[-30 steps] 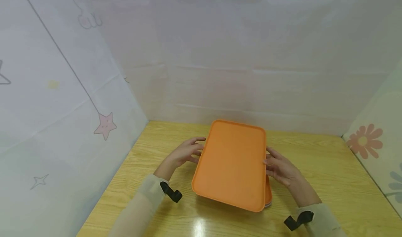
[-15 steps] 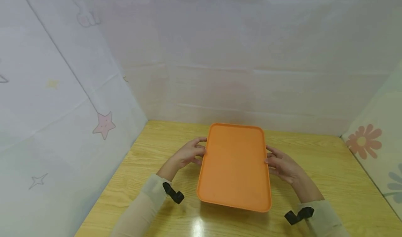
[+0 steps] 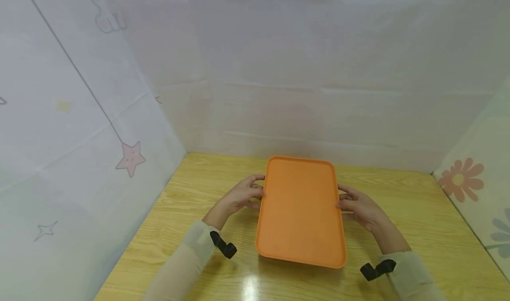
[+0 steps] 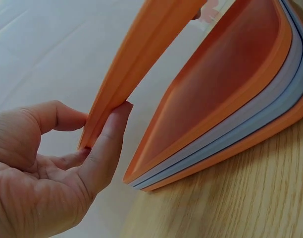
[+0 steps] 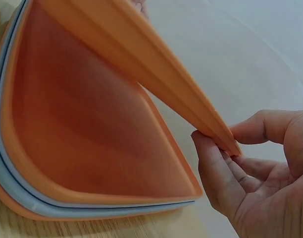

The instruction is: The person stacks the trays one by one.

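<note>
An orange rectangular tray (image 3: 300,212) is held level over the table, its long sides running away from me. My left hand (image 3: 244,194) pinches its left rim, thumb on top and fingers underneath, as the left wrist view shows. On the opposite rim my right hand (image 3: 360,210) has the same pinch. Beneath it, apart by a gap, lies a stack of similar trays: an orange tray (image 4: 230,89) on top, then a pale lavender one (image 4: 216,158), a light blue one (image 5: 30,203), and an orange one at the bottom. The held tray hides this stack in the head view.
The stack rests on a light wood-grain table (image 3: 191,181). White cloth walls (image 3: 318,71) close off the back and sides, printed with a pink star (image 3: 130,158) at left and a flower (image 3: 460,179) at right. A black strap mount (image 3: 224,244) sits on each wrist.
The held tray has swung straighter and its near end has shifted right, now covering the corner of the lower tray that showed earlier. Both hands keep their grip; the left moved slightly right.
</note>
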Tool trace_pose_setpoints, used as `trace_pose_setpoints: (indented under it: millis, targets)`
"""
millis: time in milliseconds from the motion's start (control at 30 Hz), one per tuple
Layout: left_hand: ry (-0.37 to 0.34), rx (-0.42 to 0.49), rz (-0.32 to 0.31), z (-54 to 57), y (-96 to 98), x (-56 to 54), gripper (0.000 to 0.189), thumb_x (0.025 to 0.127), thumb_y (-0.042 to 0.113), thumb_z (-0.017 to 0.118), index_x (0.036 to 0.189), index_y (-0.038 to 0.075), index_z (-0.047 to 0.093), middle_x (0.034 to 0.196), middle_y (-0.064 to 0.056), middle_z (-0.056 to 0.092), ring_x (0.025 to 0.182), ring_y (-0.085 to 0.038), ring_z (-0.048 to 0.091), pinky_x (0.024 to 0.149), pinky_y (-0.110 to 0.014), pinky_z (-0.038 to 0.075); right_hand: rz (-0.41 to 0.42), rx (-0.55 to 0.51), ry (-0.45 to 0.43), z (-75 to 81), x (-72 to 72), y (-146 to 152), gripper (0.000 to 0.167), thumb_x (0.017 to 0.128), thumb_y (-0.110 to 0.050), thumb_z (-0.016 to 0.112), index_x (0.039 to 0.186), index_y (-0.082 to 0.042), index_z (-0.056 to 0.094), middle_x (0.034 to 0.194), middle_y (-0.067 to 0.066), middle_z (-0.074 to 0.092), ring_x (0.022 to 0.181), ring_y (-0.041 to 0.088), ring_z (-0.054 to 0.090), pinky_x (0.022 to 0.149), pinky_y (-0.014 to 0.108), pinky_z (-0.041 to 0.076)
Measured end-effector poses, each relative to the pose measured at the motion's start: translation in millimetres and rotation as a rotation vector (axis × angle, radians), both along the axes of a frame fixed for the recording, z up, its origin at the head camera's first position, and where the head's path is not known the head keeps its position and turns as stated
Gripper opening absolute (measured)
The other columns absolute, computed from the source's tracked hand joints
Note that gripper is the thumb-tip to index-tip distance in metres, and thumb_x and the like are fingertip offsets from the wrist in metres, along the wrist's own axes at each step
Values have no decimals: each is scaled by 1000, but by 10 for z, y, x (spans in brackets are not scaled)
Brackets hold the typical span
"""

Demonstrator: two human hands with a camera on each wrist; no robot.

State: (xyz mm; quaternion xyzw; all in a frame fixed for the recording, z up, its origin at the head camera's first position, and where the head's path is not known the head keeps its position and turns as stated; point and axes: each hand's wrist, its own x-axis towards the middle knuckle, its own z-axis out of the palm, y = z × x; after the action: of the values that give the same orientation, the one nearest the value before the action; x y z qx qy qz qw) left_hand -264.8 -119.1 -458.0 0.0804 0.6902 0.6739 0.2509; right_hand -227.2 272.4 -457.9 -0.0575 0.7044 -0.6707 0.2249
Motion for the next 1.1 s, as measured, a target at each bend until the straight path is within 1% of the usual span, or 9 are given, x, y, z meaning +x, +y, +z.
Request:
trace_pose_setpoints:
  millis: [167,400,500,667,767,933,1100]
  targets:
    - [10,-20,0,-30,33,5,66,98,6,63,156,12,33,127,-21,59,100,-28,64,78,-46,61,-18,22,0,-20,-28,9,80,100,-7,61,163,-6,11,128,12,54,103,19,65,90,45,58]
    - [11,-18,7,-94,49,7,66,98,6,63,157,11,33,128,-22,58,100,-27,65,77,-44,62,-36,34,-3,-60,-63,-24,80,99,-7,61,162,-2,12,134,21,51,102,19,64,90,46,58]
    - [12,-18,12,-112,49,8,65,98,4,62,157,10,33,128,-23,58,100,-27,65,76,-44,62,-39,40,-8,-90,-81,-35,80,99,-7,61,162,-2,12,136,23,49,102,19,64,90,47,58]
    - [14,-29,11,-166,44,-14,65,99,4,61,157,8,32,129,-22,57,105,-30,64,77,-44,62,-31,40,-5,-142,-111,-30,80,99,-7,61,162,-2,12,134,23,51,103,18,66,90,47,58]
    - [13,-44,13,-194,53,-35,65,99,4,61,157,8,33,131,-21,57,107,-31,63,78,-44,61,-30,38,-7,-155,-124,-27,80,99,-6,61,162,-2,12,133,23,52,103,18,66,90,47,58]
    - [16,-59,11,-222,71,-66,65,97,4,62,157,10,35,133,-20,57,109,-28,64,80,-45,61,-38,51,-14,-178,-146,-28,80,99,-6,61,162,-2,12,134,22,52,104,18,66,91,46,58]
    - [21,-65,5,-249,93,-87,66,97,3,60,157,7,33,132,-20,57,108,-26,64,80,-45,61,-59,80,-19,-220,-184,-28,79,98,-5,61,162,-2,15,130,20,55,102,18,66,90,46,58]
